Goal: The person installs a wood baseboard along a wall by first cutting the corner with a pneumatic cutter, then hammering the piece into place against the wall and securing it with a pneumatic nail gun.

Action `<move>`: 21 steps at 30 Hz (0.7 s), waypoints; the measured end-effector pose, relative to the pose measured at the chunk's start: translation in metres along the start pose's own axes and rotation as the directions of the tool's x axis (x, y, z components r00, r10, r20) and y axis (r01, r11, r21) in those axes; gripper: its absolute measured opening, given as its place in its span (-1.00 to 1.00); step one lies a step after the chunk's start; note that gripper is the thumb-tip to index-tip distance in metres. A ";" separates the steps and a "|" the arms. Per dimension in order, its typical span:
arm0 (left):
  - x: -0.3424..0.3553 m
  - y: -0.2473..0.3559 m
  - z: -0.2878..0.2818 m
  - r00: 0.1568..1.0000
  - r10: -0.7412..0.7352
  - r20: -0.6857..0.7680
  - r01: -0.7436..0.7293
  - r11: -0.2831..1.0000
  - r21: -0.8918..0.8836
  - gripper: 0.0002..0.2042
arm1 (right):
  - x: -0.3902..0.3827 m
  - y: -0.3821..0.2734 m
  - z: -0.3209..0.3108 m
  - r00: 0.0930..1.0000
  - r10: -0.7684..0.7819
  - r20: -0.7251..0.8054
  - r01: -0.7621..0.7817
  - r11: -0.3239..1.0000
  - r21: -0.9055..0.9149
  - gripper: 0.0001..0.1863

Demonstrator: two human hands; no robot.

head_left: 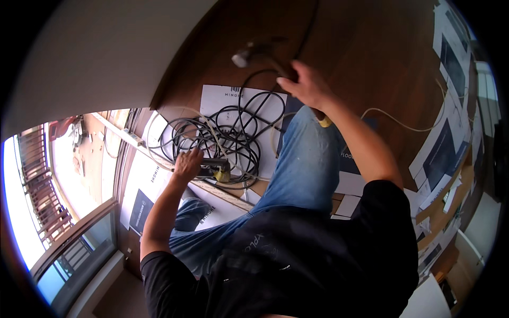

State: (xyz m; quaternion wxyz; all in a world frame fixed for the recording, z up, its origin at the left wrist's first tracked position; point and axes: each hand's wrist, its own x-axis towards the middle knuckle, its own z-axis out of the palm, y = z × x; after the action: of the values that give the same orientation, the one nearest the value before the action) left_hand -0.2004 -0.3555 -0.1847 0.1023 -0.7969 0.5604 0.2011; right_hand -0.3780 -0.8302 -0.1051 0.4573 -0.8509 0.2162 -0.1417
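Hammer (279, 65) clasped in the right hand (308, 87), a grey metal bar (214, 162) in the left hand (187, 165)

The right hand's fingers are wrapped round the hammer's handle, the tool raised above the floor (371, 42) with its blurred head pointing left. The left hand is curled tight, apparently clamped on the near end of the bar; a yellowish piece (222, 175) sits just below the bar's far end, its kind unclear.

Around and beyond the bar lies a tangled coil of black cable (241, 124), on a printed white sheet (214, 98), spilling past that sheet's left edge and, in one loop, over its top edge. A pale strip (225, 196) runs below the coil. The right knee, in blue jeans (305, 159), bends beside the sheet's right edge. A thin pale cable (392, 114) crosses the floor toward more printed sheets (442, 153) along its right edge. A slatted railing (45, 191) stands outside the opening at far left.
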 end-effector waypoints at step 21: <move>0.115 0.198 -0.448 0.895 -0.216 -0.391 -0.316 0.312 -0.896 -0.69 | -0.098 -0.106 -0.140 0.905 -0.411 -0.110 0.241 0.281 0.929 -0.26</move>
State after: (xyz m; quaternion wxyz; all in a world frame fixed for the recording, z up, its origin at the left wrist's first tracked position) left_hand -0.2597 -0.6976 0.1800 -0.5210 -0.7071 0.3668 0.3066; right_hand -0.4991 -0.8300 0.0554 0.8312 -0.4753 -0.1162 -0.2641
